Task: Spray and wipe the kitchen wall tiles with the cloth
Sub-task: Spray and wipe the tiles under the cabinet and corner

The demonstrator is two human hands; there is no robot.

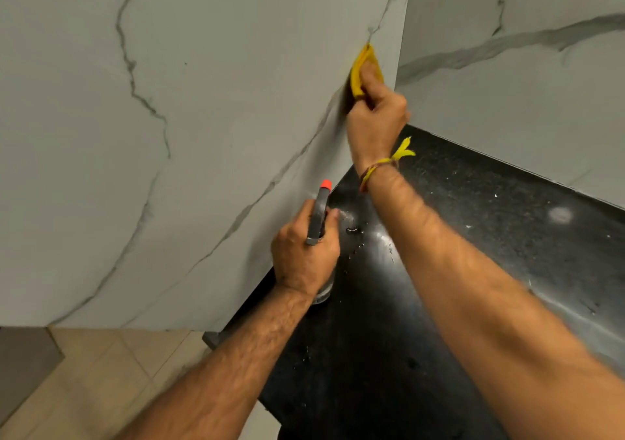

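From the head view, we are looking down at both of our bare forearms reaching toward a corner where two marble-patterned walls meet.

Our right hand [375,114] is pressing a yellow cloth [363,67] against the wall tiles [209,108] on the left wall, close to the corner. The fingers [370,82] of that hand are curling over the cloth and clamping it, so only the upper part of the cloth is showing above the knuckles. A yellow thread band [389,162] is sitting around that wrist, its loose ends sticking out to the right.

Our left hand [304,253] is gripping a spray bottle [319,216], lower down and nearer to us than the cloth. Its fingers are wrapping tight around the grey head of the bottle, and the orange nozzle tip [325,184] is pointing up toward the left wall. The clear base of the bottle is peeking out below the hand, over the black tabletop [490,236]; whether it is touching the surface we cannot tell.

The tabletop is glistening with small droplets and wet streaks just beside the bottle. Beige floor tiles [101,372] are showing at the lower left, beyond the tabletop's edge.
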